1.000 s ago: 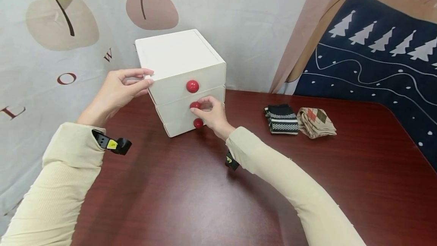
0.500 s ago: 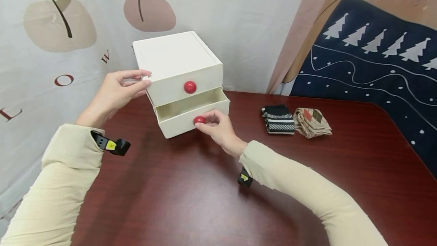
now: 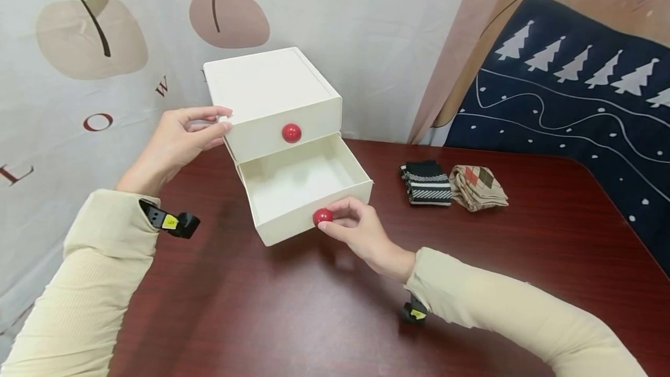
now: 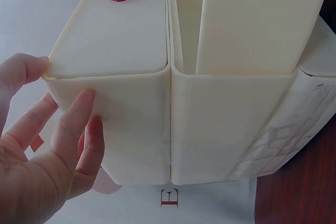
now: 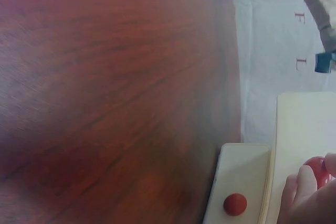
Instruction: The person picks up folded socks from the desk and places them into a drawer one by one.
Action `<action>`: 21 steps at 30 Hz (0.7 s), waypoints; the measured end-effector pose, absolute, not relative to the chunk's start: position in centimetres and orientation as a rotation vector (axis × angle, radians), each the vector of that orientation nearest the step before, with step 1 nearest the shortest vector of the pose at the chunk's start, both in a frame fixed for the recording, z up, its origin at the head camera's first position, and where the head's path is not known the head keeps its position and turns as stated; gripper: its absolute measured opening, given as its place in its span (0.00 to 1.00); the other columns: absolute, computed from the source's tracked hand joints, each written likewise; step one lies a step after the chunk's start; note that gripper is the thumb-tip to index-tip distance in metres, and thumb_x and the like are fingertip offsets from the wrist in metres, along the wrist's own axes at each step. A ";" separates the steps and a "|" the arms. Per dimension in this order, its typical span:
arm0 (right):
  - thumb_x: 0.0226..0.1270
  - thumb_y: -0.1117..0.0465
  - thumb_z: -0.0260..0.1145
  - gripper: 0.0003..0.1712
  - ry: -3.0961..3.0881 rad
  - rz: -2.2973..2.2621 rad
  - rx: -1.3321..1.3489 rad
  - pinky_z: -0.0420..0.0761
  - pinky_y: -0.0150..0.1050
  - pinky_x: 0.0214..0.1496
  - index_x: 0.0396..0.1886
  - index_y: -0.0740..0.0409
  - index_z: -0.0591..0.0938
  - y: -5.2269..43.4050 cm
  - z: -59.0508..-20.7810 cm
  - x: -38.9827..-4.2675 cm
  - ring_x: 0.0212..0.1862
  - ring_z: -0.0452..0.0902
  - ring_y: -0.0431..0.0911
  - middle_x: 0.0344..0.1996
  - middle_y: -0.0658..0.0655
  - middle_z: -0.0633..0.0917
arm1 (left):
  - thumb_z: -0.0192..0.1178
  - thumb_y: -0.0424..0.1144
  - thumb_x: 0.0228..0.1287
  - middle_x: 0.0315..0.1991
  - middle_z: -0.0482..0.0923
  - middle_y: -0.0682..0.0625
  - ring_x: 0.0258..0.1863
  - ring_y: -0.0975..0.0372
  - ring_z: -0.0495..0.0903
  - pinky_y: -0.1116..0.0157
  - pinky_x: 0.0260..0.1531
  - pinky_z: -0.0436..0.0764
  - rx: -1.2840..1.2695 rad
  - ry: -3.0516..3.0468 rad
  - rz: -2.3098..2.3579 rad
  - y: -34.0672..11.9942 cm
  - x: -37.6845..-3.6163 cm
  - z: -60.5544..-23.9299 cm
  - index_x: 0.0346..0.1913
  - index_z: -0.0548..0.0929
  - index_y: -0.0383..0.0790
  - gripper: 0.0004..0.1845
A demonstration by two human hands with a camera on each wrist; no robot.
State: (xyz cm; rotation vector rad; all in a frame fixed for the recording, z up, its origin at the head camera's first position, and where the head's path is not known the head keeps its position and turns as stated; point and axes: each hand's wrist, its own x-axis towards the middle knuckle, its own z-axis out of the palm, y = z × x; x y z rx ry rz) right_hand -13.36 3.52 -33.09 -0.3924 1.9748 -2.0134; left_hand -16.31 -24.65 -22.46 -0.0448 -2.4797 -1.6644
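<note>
A white three-drawer cabinet (image 3: 272, 89) stands at the back of the dark red table (image 3: 293, 319). Its middle drawer (image 3: 300, 182) is pulled well out and is empty inside. My right hand (image 3: 335, 218) pinches that drawer's red knob (image 3: 322, 216); in the right wrist view its fingers (image 5: 302, 192) curl on the knob (image 5: 315, 167). My left hand (image 3: 222, 121) grips the cabinet's upper left front corner, thumb on the front and fingers on the side (image 4: 62, 85). The top drawer, with its red knob (image 3: 291, 132), is closed. The lowest drawer's knob (image 5: 234, 204) shows only in the right wrist view.
Two folded pairs of socks lie to the right of the cabinet: a black striped pair (image 3: 426, 182) and a tan argyle pair (image 3: 478, 187). A printed cloth (image 3: 78, 74) hangs behind, and a navy tree-patterned cloth (image 3: 576, 92) hangs on the right.
My right hand has pulled the middle drawer from closed to well out, moving toward me with the knob. The left hand has kept its grip on the cabinet.
</note>
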 end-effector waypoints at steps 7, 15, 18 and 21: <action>0.51 0.73 0.65 0.16 1.959 -2.005 -0.376 0.79 0.31 0.40 0.41 0.69 0.74 4.5 -33.2 -12.3 0.34 0.78 0.43 0.36 0.59 0.77 | 0.59 0.37 0.57 0.45 0.64 0.46 0.33 0.71 0.76 0.75 0.36 0.79 -0.056 -2.468 -1.673 -24.7 -16.4 -22.4 0.48 0.78 0.41 0.15; 0.51 0.74 0.64 0.16 1.960 -2.013 -0.391 0.79 0.30 0.39 0.40 0.71 0.73 4.7 -33.9 -11.7 0.34 0.77 0.43 0.36 0.59 0.77 | 0.59 0.37 0.57 0.45 0.66 0.46 0.33 0.70 0.76 0.75 0.37 0.79 -0.061 -2.465 -1.681 -24.8 -16.5 -22.5 0.48 0.79 0.41 0.15; 0.51 0.74 0.64 0.16 1.946 -2.013 -0.406 0.79 0.30 0.39 0.40 0.72 0.72 4.7 -34.3 -11.7 0.34 0.77 0.42 0.37 0.60 0.77 | 0.59 0.37 0.57 0.44 0.66 0.46 0.33 0.71 0.76 0.75 0.37 0.79 -0.059 -2.460 -1.687 -24.8 -16.5 -22.5 0.48 0.79 0.41 0.14; 0.51 0.74 0.63 0.16 1.935 -2.012 -0.427 0.79 0.30 0.39 0.41 0.72 0.72 4.8 -34.6 -11.8 0.34 0.77 0.41 0.37 0.60 0.77 | 0.59 0.37 0.57 0.44 0.65 0.46 0.33 0.71 0.76 0.75 0.36 0.79 -0.055 -2.455 -1.698 -24.9 -16.5 -22.6 0.47 0.79 0.42 0.14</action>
